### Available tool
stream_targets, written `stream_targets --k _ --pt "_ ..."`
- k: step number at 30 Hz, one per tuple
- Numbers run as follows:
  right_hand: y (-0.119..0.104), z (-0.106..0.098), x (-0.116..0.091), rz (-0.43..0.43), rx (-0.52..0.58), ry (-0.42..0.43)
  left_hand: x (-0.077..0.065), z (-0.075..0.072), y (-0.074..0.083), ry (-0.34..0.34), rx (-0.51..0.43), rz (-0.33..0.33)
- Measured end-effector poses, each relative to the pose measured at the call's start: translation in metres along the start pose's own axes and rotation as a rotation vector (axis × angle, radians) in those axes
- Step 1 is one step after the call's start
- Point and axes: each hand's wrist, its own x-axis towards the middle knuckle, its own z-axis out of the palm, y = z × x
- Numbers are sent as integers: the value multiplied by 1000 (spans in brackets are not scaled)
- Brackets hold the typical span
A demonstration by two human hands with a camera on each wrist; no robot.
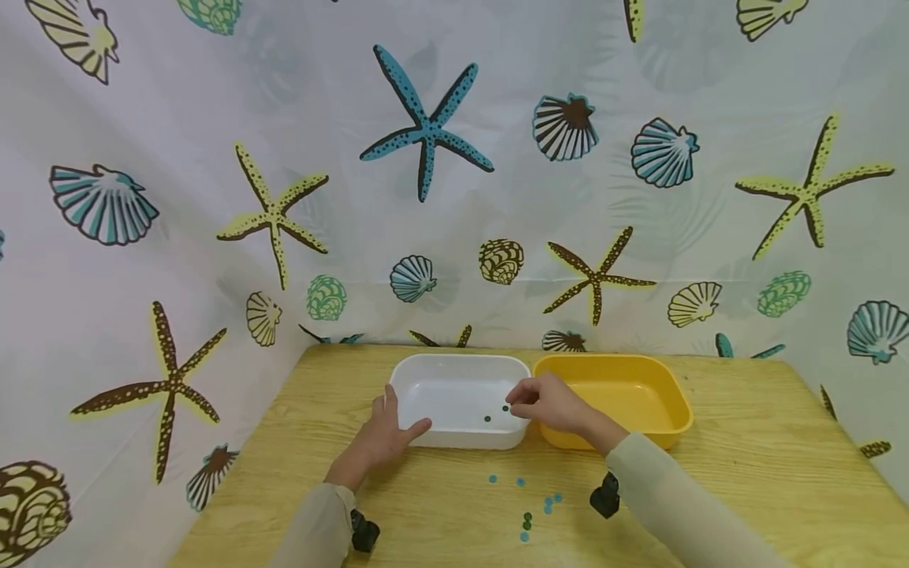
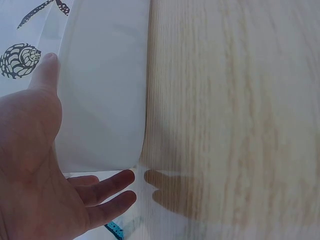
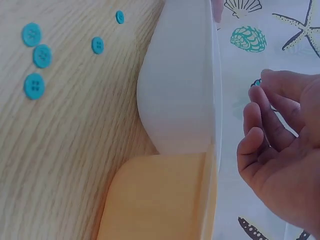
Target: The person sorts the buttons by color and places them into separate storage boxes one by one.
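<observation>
A white tub (image 1: 454, 439) stands on the wooden table, with two small dark green buttons (image 1: 487, 419) seen within its outline near the right end. My left hand (image 1: 386, 436) rests at the tub's left front corner. Its thumb lies along the rim, and its fairly straight fingers reach down past the left end. Over the tub's right end is my right hand (image 1: 543, 401), fingers loosely bent, thumb and index tips close together. A small gap shows between those tips in the right wrist view, with the backdrop's print behind; no held thing is visible.
A yellow tub (image 1: 678, 426) touches the white tub's right side. Several light blue buttons (image 1: 521, 482) and dark green buttons (image 1: 528, 517) lie on the table in front. A white backdrop (image 1: 483, 213) printed with shells and starfish rises behind and at both sides.
</observation>
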Motion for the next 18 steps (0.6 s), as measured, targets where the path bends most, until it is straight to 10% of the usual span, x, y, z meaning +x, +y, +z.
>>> stream_targets --k 18 --pt "-1 7 -44 -140 -117 -151 -1 0 0 -3 -17 2"
